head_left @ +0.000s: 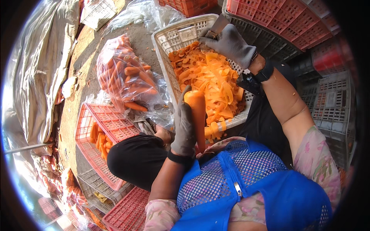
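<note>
In my left hand (pixel 184 129), in a grey glove, is a thick carrot (pixel 198 115), held upright with its blunt cut end up. My fingers wrap its left side, just in front of the crate's near edge. My right hand (pixel 233 45), also gloved in grey, is closed around a knife (pixel 219 25) with a broad flat metal blade, above the crate's far right side; its handle is mostly hidden by my fingers. The off-white plastic crate (pixel 163 61) holds a heap of orange carrot peelings (pixel 212 82) and cut carrot pieces. Blade and carrot are well apart.
A clear plastic bag of carrots (pixel 125 73) lies left of the crate. Nearer, a pink crate (pixel 111 123) holds peeled carrots (pixel 101 141). Red crates (pixel 283 19) and grey crates (pixel 331 102) stand stacked at right. A pale tarp (pixel 42 73) hangs at far left.
</note>
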Tool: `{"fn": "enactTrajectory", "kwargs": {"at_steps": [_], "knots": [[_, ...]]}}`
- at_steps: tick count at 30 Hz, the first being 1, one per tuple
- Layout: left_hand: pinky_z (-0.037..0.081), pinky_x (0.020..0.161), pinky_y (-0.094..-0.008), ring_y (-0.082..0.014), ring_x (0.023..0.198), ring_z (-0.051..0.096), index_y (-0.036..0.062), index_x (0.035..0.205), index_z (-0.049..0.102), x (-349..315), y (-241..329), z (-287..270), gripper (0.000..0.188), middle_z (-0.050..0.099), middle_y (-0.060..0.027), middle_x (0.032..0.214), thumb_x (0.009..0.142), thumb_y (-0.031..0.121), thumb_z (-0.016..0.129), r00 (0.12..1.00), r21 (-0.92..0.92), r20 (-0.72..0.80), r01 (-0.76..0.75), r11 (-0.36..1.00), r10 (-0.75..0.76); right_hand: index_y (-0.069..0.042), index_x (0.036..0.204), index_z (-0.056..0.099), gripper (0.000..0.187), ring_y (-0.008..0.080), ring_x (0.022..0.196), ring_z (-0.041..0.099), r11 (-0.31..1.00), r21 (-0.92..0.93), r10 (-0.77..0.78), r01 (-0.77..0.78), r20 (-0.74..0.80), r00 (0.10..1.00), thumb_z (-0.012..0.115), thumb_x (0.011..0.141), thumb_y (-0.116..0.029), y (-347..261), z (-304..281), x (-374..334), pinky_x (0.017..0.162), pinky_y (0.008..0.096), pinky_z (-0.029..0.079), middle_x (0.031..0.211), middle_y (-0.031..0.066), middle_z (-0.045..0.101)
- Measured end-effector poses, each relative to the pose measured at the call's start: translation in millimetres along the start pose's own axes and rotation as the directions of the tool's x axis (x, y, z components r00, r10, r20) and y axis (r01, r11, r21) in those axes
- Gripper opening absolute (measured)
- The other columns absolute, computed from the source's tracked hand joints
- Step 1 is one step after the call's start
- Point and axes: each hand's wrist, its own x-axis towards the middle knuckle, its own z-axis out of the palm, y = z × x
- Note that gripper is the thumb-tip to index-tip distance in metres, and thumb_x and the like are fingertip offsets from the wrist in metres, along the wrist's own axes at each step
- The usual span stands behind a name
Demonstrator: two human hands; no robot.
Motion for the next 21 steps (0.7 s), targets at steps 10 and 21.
{"fn": "enactTrajectory", "kwargs": {"at_steps": [10,21], "knots": [[0.062,0.073,-0.0343,-0.0219,0.084,0.072,0.0054,0.131,0.063,3.9,13.7,-2.0,0.08,0.071,-0.0099,0.099,0.106,0.08,0.046,0.947,-0.469,-0.007,0.281,0.837,-0.322,0.001,0.106,0.08,0.02,0.015,0.075,0.076,0.57,0.689,-0.237,-0.447,0.659,0.714,0.089,0.091,-0.009,-155.0,17.4,-85.7,0.066,0.0285,0.059,0.088,0.009,0.081],[0.059,0.073,-0.03,-0.0176,0.083,0.069,0.0032,0.127,0.065,7.8,1.8,-18.6,0.086,0.07,-0.008,0.1,0.103,0.084,0.049,0.979,-0.378,0.035,0.199,0.904,-0.201,0.003,0.112,0.078,0.018,0.013,0.087,0.08,0.925,0.324,0.142,-0.201,0.195,0.97,0.082,0.098,-0.007,-66.7,-10.5,-12.5,0.069,0.0257,0.062,0.096,0.0086,0.083]]}}
